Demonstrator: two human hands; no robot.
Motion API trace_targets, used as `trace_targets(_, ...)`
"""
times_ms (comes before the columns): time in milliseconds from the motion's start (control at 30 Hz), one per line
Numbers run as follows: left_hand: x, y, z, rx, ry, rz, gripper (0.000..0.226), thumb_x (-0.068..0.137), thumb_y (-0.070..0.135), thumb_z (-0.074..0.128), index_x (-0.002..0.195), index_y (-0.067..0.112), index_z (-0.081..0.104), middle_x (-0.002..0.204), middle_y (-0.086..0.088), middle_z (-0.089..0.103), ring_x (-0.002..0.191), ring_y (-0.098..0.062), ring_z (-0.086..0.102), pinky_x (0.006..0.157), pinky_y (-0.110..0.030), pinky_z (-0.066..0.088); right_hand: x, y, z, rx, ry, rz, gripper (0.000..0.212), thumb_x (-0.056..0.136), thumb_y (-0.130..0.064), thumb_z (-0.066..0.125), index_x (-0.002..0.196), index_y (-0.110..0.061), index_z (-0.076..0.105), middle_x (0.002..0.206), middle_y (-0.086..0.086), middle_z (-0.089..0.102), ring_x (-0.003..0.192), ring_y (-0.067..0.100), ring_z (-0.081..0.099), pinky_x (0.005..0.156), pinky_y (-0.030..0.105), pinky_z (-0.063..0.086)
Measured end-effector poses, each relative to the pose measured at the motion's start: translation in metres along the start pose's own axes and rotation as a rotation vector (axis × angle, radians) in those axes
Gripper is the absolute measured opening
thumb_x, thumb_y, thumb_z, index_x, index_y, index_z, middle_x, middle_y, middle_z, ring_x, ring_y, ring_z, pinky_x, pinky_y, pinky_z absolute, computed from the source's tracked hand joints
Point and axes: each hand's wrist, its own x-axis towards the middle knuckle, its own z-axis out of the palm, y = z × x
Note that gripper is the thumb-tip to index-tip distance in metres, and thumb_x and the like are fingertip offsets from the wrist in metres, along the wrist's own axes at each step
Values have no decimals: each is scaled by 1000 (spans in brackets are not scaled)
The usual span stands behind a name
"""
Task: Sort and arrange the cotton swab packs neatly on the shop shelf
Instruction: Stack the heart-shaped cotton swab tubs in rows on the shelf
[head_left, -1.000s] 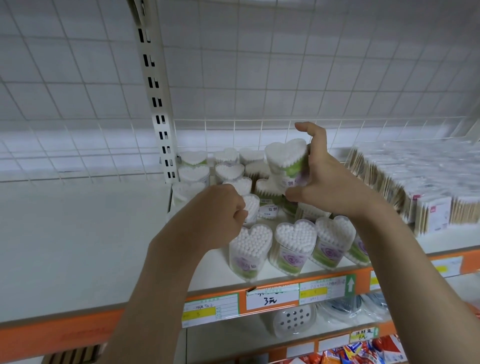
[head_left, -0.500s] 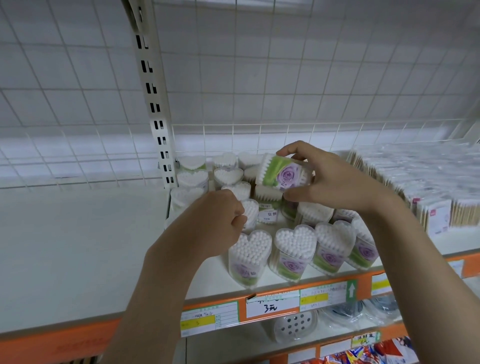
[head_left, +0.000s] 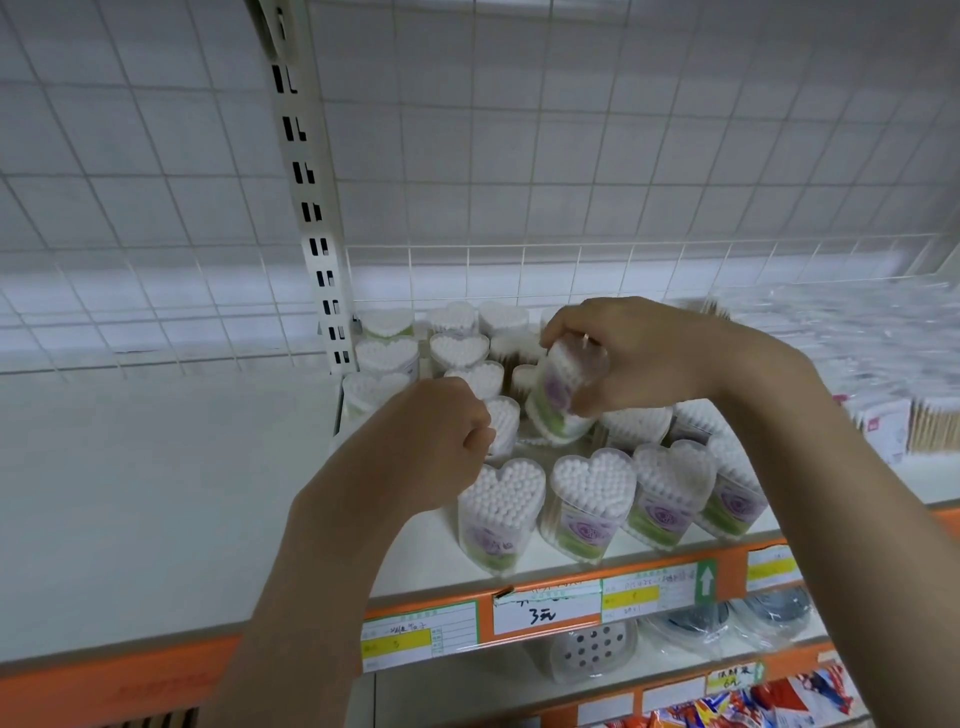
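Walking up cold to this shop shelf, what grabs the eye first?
The cluster of heart-shaped cotton swab packs on the shelf, white tips up. Above the middle of them the right hand grips one tilted pack; the left hand sits curled beside it.

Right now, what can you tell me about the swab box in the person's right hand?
The held swab pack is a clear plastic box packed with white cotton swabs, with a purple and green label on its side. The right hand grips it from above, tilted, low over the middle packs on the white shelf. Its heart-shaped top is hidden by the fingers.
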Motion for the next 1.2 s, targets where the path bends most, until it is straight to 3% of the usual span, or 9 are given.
trace_targets(133, 0, -1, 3, -1, 23, -3, 29, 93, 25, 47, 95, 5, 67, 106, -1, 59, 93, -19, 59, 83, -35, 47, 4, -5, 8, -104, -81, 2, 71, 72, -32, 72, 134, -35, 38, 122, -4, 46, 112, 18, 46, 90, 34, 44)
trace_targets(233, 0, 1, 4, -61, 89, -24, 23, 90, 29, 55, 99, 12, 67, 106, 3, 60, 95, -15, 58, 81, -28, 46, 6, -5, 16, -56, -129, 33, 78, 69, -30, 76, 133, -33, 33, 121, -1, 50, 101, 17, 53, 85, 36, 49)
trace_targets(367, 1, 3, 6, -110, 145, -50, 26, 86, 35, 61, 105, 17, 65, 106, 4, 60, 83, -12, 53, 71, -22, 36, 9, 0, 26, -27, -163, 18, 65, 70, -32, 75, 124, -33, 39, 115, 0, 52, 90, 15, 55, 82, 38, 50)
trace_targets(500, 3, 4, 9, -97, 145, -67, 38, 86, 38, 60, 119, 19, 60, 117, 3, 58, 102, -16, 54, 81, -25, 38, 10, 5, 30, -3, -182, -16, 63, 72, -36, 72, 127, -32, 44, 121, -6, 50, 103, 13, 51, 83, 30, 46)
trace_targets(633, 3, 4, 11, -121, 128, -79, 37, 85, 39, 60, 117, 19, 61, 117, 5, 56, 90, -12, 52, 77, -23, 33, 10, 10, 32, 29, -179, -38, 63, 73, -38, 71, 130, -35, 44, 125, -11, 48, 106, 9, 47, 81, 23, 38)
trace_targets(867, 4, 4, 12, -142, 120, -93, 37, 83, 41, 63, 114, 21, 62, 117, 7, 55, 102, -13, 53, 79, -22, 33, 10, 14, 31, 98, -178, -36, 53, 81, -45, 62, 131, -37, 47, 130, -12, 50, 115, 8, 48, 92, 24, 39)
trace_targets(1000, 4, 5, 12, -127, 107, -79, 39, 84, 41, 60, 118, 24, 59, 121, 9, 54, 110, -12, 50, 82, -21, 33, 8, 14, 29, 102, -180, -72, 41, 85, -42, 58, 125, -40, 51, 116, -16, 56, 99, 3, 52, 81, 17, 40)
trace_targets(1200, 2, 7, 11, -102, 95, -71, 40, 83, 43, 59, 119, 26, 58, 120, 11, 53, 107, -12, 52, 81, -23, 36, 7, 12, 29, 142, -168, -103, 33, 85, -37, 60, 117, -40, 58, 109, -17, 60, 94, -2, 54, 79, 15, 42)
